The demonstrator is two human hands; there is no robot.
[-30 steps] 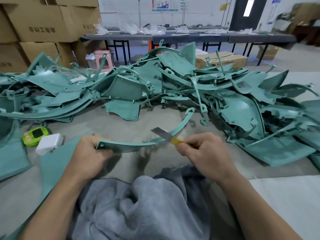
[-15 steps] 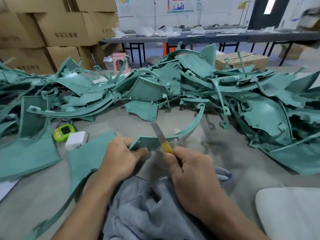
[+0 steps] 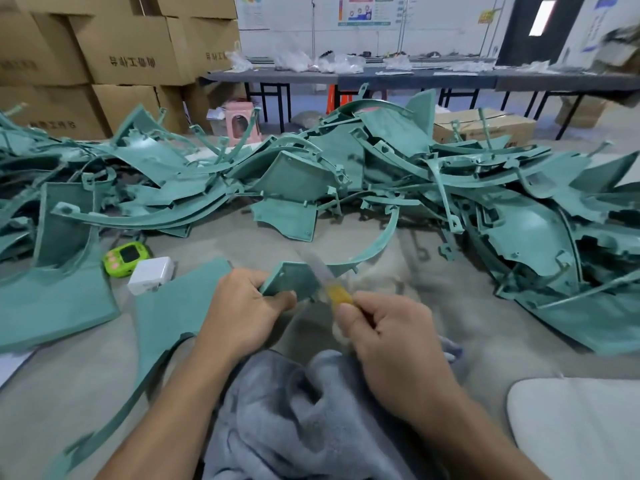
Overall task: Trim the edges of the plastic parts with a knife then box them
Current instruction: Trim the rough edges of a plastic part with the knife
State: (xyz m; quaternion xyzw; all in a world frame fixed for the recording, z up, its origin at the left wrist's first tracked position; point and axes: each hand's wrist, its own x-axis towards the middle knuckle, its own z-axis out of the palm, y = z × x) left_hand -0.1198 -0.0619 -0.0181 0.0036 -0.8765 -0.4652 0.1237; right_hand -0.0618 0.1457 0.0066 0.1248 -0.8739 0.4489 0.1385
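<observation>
— What is that little green gadget [image 3: 127, 258]?
— It has a dark screen. A white plug block [image 3: 151, 274] lies just beside it.
— And the soft stuff down here?
— A grey towel [image 3: 311, 417], all bunched up. A white pad [image 3: 581, 427] sits to the right of it.
— What is far back?
— A long dark table [image 3: 415, 79] with clear bags [image 3: 332, 62] on top. A pink stool [image 3: 239, 123] stands near its left end. Posters [image 3: 367, 10] hang on the white wall.
</observation>
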